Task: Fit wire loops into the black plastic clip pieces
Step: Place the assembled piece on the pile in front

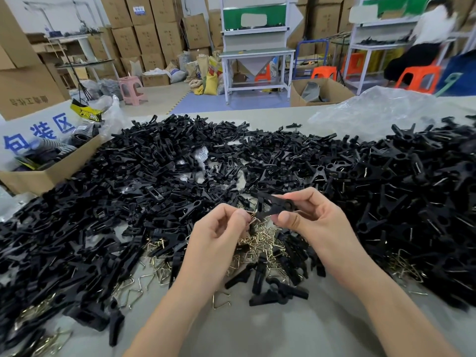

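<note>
**Current state.** The right hand [314,217] pinches one black clip piece [277,203] between thumb and fingers, above the table [257,331]. The left hand [219,233] pinches a wire loop [253,220] at its fingertips, against the near end of the piece. The loop is mostly hidden, so its seating cannot be confirmed.

**Likely faults.**
- Misalignment: if the loop ends miss their openings, the wire may spring free. It would drop among the loose wire loops [262,239] directly below.
- Excess force: the thin wire may bend, or the piece may twist in the right-hand pinch.
- Mixing: the heap of black pieces [154,176] lies close on the left. A forearm sweep could push unfitted parts into the right-side pile [412,181], which appears to carry wires.
</note>
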Demonstrator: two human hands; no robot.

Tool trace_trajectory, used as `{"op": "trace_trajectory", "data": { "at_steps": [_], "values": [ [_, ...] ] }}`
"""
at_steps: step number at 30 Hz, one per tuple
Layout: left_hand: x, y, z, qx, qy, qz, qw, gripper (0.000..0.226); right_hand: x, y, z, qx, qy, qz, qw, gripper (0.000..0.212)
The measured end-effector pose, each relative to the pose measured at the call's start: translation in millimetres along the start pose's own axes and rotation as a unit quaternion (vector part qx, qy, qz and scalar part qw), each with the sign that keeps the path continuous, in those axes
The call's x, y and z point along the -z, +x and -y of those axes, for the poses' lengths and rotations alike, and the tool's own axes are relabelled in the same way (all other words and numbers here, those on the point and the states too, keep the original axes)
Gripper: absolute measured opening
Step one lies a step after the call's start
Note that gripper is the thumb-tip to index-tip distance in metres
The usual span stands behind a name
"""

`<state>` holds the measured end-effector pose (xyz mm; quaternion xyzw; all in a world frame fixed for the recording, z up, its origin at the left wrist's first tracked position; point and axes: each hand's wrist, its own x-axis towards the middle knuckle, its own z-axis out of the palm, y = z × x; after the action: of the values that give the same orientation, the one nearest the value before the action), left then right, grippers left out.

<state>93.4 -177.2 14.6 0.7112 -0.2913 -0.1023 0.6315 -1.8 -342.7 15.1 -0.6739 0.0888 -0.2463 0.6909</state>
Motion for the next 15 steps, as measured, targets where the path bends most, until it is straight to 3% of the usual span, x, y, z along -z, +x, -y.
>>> {"op": "trace_trajectory", "data": {
  "at_steps": [7,11,15],
  "values": [
    [1.5,-0.7,-2.9,0.022,-0.053,0.002,0.998,0.023,-4.1,-0.4,-1.0,-0.002,0.006,0.035,0.999,0.049],
    [-0.1,-2.1,-1.3,0.038,-0.060,0.028,0.997,0.029,-9.2,-2.9,-0.6,0.003,0.007,0.065,0.998,0.039],
    [-1.7,-0.5,-0.6,0.061,-0.137,0.038,0.988,0.024,-9.5,-3.3,1.5,-0.008,0.021,0.065,0.998,0.024]
  ]
}}
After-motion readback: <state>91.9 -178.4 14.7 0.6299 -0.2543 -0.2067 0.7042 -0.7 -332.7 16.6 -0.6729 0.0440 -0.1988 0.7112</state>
